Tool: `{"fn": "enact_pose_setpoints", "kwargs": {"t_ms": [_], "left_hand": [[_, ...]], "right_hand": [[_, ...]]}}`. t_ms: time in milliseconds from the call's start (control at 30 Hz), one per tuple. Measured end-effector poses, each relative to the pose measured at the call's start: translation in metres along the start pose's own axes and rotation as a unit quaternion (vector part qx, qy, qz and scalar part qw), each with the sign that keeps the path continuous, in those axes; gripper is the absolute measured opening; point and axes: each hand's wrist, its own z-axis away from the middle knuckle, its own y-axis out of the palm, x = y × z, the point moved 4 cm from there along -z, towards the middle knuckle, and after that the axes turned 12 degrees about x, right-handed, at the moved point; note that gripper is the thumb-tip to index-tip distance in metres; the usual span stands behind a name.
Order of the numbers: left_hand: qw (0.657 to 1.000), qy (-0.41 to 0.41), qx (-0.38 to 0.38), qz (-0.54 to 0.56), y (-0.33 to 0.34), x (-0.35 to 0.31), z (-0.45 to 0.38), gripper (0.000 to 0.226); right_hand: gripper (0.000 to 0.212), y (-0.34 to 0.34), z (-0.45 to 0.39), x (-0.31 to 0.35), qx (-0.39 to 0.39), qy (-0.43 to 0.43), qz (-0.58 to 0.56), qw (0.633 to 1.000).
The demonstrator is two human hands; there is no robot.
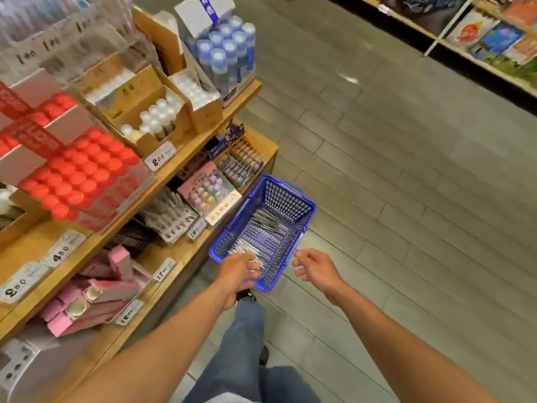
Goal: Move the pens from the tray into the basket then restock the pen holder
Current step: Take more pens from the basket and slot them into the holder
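The blue plastic basket (pixel 293 199) stands on the grey plank floor (pixel 406 170), directly ahead of us at 12 o'clock from both hands, with its left side close against the foot of the wooden shelf unit (pixel 186 158). Its long axis runs from 7 o'clock near us to 1 o'clock away from us. The pens (pixel 266 219), in clear wrappers, lie on the basket bottom roughly along that same axis, in a loose spread from the near corner to the middle. Our left hand (pixel 236 274) is the nearer one: it hangs over the near rim, fingers loosely spread and pointing toward the pens, gripping nothing that we can make out. Our right hand (pixel 316 269) hovers just outside the right near corner of the basket, fingers relaxed and apart, holding nothing. We judge the pens to be already in the basket, so the next move is likely a reach down into it or a grip on its rim. Open floor lies from 1 to 4 o'clock; the shelf edge at 9 to 11 o'clock limits movement on the left. We cannot identify the pen holder or the tray here.
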Motion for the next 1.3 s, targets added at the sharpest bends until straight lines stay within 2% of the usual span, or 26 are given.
{"fn": "enact_pose_setpoints", "kwargs": {"t_ms": [233,400,633,800,900,1067,1300], "left_hand": [[0.998,-0.018,-0.007,0.053,0.000,0.003,-0.119,0.016],[0.995,-0.030,-0.021,0.097,-0.012,0.028,-0.202,0.016],[0.989,-0.003,-0.034,0.146,-0.042,0.082,-0.332,0.022],[0.985,0.021,-0.038,0.169,-0.059,0.123,-0.419,0.022],[0.981,0.042,-0.046,0.181,-0.068,0.137,-0.460,0.022],[0.975,0.068,-0.057,0.203,-0.077,0.149,-0.510,0.021],[0.969,0.057,-0.078,0.227,-0.076,0.161,-0.557,0.023]], "right_hand": [[0.009,-0.015,-0.087,-0.027,-0.006,0.031,0.028,0.999],[0.011,-0.024,-0.172,-0.062,-0.003,0.052,0.096,0.994],[0.012,-0.012,-0.322,-0.120,0.016,0.013,0.186,0.982],[0.024,0.007,-0.432,-0.167,0.037,-0.009,0.264,0.964],[0.010,0.012,-0.487,-0.191,0.041,-0.010,0.304,0.952],[0.010,0.015,-0.549,-0.220,0.038,0.007,0.345,0.938],[0.022,0.017,-0.616,-0.233,0.046,0.024,0.492,0.869]]}}
